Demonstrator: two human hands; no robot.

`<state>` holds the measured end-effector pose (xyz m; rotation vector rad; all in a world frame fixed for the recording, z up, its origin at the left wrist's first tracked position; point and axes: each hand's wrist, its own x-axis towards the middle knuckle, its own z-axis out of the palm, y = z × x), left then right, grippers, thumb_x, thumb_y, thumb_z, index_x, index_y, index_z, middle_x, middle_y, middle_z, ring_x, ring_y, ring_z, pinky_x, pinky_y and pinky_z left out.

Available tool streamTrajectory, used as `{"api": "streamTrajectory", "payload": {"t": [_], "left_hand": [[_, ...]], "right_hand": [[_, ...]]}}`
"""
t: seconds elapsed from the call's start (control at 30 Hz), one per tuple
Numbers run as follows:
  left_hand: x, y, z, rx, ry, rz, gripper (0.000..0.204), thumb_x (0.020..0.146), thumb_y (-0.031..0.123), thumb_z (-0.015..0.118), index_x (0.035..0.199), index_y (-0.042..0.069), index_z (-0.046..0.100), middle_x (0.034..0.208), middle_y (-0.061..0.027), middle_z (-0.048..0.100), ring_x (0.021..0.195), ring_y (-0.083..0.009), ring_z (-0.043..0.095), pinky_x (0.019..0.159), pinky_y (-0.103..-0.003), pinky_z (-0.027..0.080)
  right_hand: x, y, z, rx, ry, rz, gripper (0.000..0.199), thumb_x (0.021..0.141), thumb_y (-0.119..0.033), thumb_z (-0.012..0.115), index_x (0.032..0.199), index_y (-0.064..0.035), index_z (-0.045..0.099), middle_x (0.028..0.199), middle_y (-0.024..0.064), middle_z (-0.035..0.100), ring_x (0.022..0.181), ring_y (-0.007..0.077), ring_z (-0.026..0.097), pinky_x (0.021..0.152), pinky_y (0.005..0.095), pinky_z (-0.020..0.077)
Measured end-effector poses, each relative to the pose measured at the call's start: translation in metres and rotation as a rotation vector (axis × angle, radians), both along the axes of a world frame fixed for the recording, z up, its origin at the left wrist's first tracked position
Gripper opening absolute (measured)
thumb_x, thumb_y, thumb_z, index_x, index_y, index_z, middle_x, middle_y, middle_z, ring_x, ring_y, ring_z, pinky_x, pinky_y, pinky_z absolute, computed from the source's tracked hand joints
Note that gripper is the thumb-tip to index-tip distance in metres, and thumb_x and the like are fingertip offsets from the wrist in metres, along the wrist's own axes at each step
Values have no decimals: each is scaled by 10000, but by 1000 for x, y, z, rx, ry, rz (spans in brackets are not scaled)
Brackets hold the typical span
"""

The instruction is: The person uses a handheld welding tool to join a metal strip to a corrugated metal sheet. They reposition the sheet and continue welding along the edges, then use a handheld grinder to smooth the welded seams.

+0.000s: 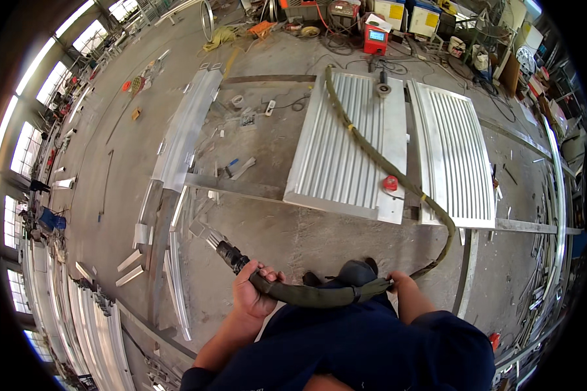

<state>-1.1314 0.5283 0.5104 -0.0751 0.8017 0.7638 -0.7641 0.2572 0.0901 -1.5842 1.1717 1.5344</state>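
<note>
A thick cable bundle in an olive-green sleeve [319,296] runs across in front of my body. My left hand [254,290] is wrapped round it near its left end, where black tape and several pale prongs or tubes [216,242] stick out. At the other side, my right hand [403,285] closes on the same cable bundle. From there the bundle loops up and lies across a ribbed silver metal panel [346,140]. On that panel rest a red round-cornered object, perhaps a tape measure [390,183], and an angle grinder [383,89].
A second ribbed panel [456,156] lies to the right, on metal bars [241,189]. Long silver profiles [188,130] lie at left. A red machine with a screen [376,40] and cables stand at the back. Metal offcuts [130,267] and small tools litter the floor.
</note>
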Motion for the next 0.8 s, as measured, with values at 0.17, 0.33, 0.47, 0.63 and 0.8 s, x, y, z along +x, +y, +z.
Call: {"api": "streamTrajectory", "payload": {"t": [0.17, 0.33, 0.47, 0.63, 0.8], "left_hand": [[-32, 49, -13, 4, -18, 55, 220, 909, 236, 626, 801, 75, 522, 692, -6, 530, 661, -185, 567, 830, -400, 512], [-38, 122, -31, -4, -12, 44, 236, 918, 256, 609, 803, 68, 521, 689, 8, 528, 662, -183, 567, 820, -389, 513], [-24, 205, -44, 11, 24, 2, 236, 915, 260, 601, 808, 65, 524, 689, 2, 537, 659, -182, 566, 809, -384, 512], [-4, 315, -25, 78, 208, -44, 233, 893, 243, 601, 740, 82, 529, 653, -1, 542, 617, -172, 558, 752, -382, 513], [2, 417, 5, 361, 571, 11, 279, 916, 252, 578, 694, 107, 492, 606, 6, 535, 531, -152, 541, 660, -315, 515]], "right_hand": [[-11, 61, 2, -109, -94, 168, 398, 812, -8, 571, 1176, 45, 419, 1165, 237, 476, 1032, 395, 599, 824, 505, 569], [-19, 114, 21, -42, -23, -223, 322, 821, -174, 606, 1062, 6, 492, 1112, 182, 538, 895, 323, 582, 762, 429, 518], [1, 161, -3, 200, -165, -462, 311, 853, -373, 600, 833, -75, 515, 821, 108, 580, 708, 278, 549, 704, 413, 492], [30, 193, -1, 147, -425, -1039, 390, 853, -457, 603, 754, -86, 535, 714, 71, 571, 622, 250, 558, 591, 382, 498], [27, 208, 39, 250, -466, -1554, 505, 838, -538, 632, 880, -38, 576, 730, 87, 580, 617, 250, 572, 566, 337, 505]]}}
